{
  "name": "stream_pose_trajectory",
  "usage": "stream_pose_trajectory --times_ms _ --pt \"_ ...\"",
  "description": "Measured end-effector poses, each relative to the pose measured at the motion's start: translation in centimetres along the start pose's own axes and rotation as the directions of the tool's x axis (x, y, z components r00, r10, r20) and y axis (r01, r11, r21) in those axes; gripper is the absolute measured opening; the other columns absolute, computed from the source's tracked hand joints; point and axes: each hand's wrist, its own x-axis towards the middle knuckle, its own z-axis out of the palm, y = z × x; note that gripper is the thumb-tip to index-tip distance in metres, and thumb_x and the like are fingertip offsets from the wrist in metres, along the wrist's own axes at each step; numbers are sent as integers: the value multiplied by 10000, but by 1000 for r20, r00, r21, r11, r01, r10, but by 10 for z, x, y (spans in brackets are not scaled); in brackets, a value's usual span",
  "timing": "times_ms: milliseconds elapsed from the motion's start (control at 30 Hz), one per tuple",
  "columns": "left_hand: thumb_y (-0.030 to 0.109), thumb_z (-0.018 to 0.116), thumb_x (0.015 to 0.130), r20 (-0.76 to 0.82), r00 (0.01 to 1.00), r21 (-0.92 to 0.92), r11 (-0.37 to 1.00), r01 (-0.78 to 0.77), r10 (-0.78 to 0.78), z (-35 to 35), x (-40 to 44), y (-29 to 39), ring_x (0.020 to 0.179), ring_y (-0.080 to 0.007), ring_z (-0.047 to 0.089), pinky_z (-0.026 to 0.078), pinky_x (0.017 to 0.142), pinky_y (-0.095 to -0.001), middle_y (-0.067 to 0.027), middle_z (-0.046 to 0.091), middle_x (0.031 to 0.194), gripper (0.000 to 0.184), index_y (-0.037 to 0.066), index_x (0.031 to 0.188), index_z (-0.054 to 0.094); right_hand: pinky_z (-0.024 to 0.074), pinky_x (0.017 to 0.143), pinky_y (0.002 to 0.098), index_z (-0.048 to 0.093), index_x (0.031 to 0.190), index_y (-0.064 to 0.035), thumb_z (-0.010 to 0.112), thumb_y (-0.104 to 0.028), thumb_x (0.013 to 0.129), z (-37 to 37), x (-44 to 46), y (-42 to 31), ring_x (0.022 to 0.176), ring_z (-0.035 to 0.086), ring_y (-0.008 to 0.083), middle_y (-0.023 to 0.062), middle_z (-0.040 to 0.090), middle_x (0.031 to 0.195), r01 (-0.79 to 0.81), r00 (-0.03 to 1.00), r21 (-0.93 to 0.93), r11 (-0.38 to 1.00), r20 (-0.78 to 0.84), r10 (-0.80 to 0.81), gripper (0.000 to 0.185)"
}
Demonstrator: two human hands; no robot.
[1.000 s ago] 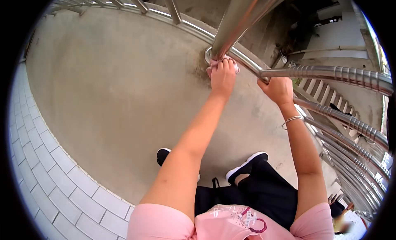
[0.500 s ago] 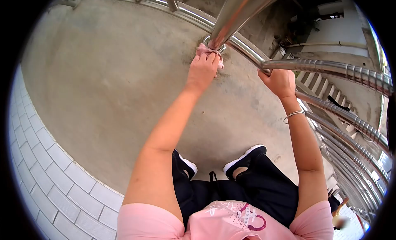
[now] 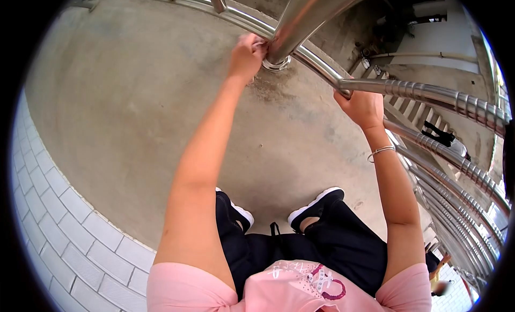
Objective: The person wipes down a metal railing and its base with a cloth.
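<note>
Blurred by motion, my left hand (image 3: 247, 57) is closed on a pink cloth (image 3: 260, 43), of which only a small part shows. It is at the left side of a thick steel post (image 3: 292, 30), just above the post's round base ring (image 3: 277, 64). A dark damp-looking patch (image 3: 273, 86) marks the concrete in front of the ring. My right hand (image 3: 362, 107) is wrapped round a steel rail near the bent rail end (image 3: 346, 87), its fingers partly hidden behind the metal.
Ribbed steel rails (image 3: 456, 100) run along the right side. A low rail (image 3: 244, 18) crosses the top. White tiles (image 3: 80, 247) border the concrete floor (image 3: 145, 97) at left. A person (image 3: 449, 139) is on the stairs beyond the railing; another person (image 3: 435, 264) stands lower right.
My left hand has moved up and left with the cloth, from the front of the post's base to its left side, uncovering the ring. My right hand stays on the rail. A person now shows on the stairs.
</note>
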Motion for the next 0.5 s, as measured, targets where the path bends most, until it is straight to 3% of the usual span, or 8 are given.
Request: stream_pose_trajectory --times_ms 33,67,133,267,333,367,433,500 --pt "35 459 896 162 969 -128 970 208 -187 4 7 1 688 -107 583 484 583 -274 -66 621 809 127 -1 970 555 467 577 412 623 801 -84 647 -348 780 -1 0 -1 604 586 324 117 612 647 0 1000 6 1000 0 0 265" --pt "35 459 896 158 969 -132 968 212 -190 3 9 0 688 -107 583 484 583 -274 -66 621 809 127 -1 970 555 466 577 414 626 807 -86 645 -350 781 -2 -1 -2 604 585 325 116 612 647 0 1000 14 1000 1 0 265" --pt "43 472 890 441 834 -414 749 518 -333 -9 15 14 682 -120 565 481 589 -280 -64 613 831 141 -6 996 550 466 573 416 629 815 -90 641 -355 783 -2 -3 -2 603 586 325 115 613 650 5 1000 14 1000 -14 -4 267" --pt "71 475 890 357 857 -250 846 471 -372 -12 9 24 723 -143 584 482 621 -304 -72 617 853 147 13 1003 548 471 571 415 641 830 -103 632 -371 788 0 -1 -1 611 594 322 111 622 661 -11 1000 -30 999 27 12 271" --pt "99 489 875 242 934 12 963 268 -263 4 12 -5 787 -198 601 481 687 -345 -98 619 864 166 44 1017 555 473 572 414 644 832 -107 631 -374 787 0 -2 0 616 597 323 111 624 664 -9 1000 -43 999 24 10 271" --pt "99 489 875 239 935 12 964 266 -261 7 10 -11 787 -198 601 481 687 -345 -98 619 864 166 44 1017 555 474 573 413 646 834 -110 631 -376 785 1 -1 0 621 599 323 110 625 666 -8 1000 -54 999 19 9 271" --pt "124 523 838 116 989 22 996 85 -87 7 0 -7 945 -354 563 468 796 -441 -146 605 962 117 98 947 557 476 575 414 647 835 -106 633 -376 782 2 -1 0 626 601 326 114 625 666 -4 1000 -42 999 2 4 275" --pt "128 527 839 86 992 80 994 81 -88 7 -10 -4 976 -344 550 460 811 -440 -143 600 972 122 102 953 560 478 578 415 647 835 -102 636 -376 778 2 -3 0 631 603 328 117 624 666 -3 1000 -30 1000 -15 2 280"
